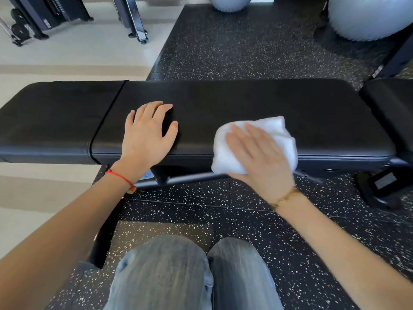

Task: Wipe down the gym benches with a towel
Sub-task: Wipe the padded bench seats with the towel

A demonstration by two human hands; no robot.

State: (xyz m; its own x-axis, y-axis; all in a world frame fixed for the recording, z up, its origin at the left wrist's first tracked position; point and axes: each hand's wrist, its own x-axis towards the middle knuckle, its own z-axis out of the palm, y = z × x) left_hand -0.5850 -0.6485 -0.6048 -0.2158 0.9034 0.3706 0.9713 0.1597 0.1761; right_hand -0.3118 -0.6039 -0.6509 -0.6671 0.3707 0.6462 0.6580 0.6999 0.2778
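Note:
A black padded gym bench [245,101] runs across the view, split into a short pad on the left and a long pad on the right. My left hand [148,133] rests flat on the long pad near the seam, fingers spread. My right hand [257,153] presses a crumpled white towel [274,128] with straight fingers against the front edge of the long pad, right of centre. The towel hangs partly over the front edge.
A second black bench [388,104] stands at the right. Two pale exercise balls [366,16] sit on the speckled rubber floor behind. Black machine frames [134,21] stand at the back left on pale flooring. My knees [196,271] are below the bench.

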